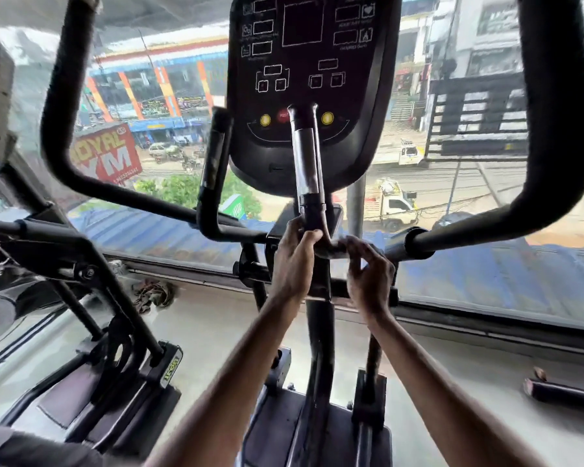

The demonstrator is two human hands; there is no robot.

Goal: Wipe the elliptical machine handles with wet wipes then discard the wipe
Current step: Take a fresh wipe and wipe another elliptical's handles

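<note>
Fingers (312,235) of the left hand (292,261) are wrapped round the lower bend of the inner handle (305,163), holding it firmly where the upright turns sideways. Just beside it, the right hand (368,267) hangs over the same bar with its fingers bent. It is too blurred to tell whether they pinch anything or merely curl. A pale patch (334,247) on the bar between the two hands may be the wipe, or it may be bare metal; I cannot tell which.

If that patch is the wipe, the hold on it looks loose, and a quick stroke could let it slide off the bar and fall to the pedals (317,433) or the floor (216,315) below.

Up the handle sits a shiny sensor plate (309,176), and right behind it the console (311,62) with its buttons. A dripping wipe dragged upward could carry moisture onto both.

Farther out, the second inner handle (213,163) and the two long outer arms, left (64,96) and right (553,96), seem likely to be skipped if the work stays at this one bend.

Those arms probably swing, so leaning on one to wipe it could shift it and upset the person's balance. By then the wipe may be too dry to clean them well
</note>
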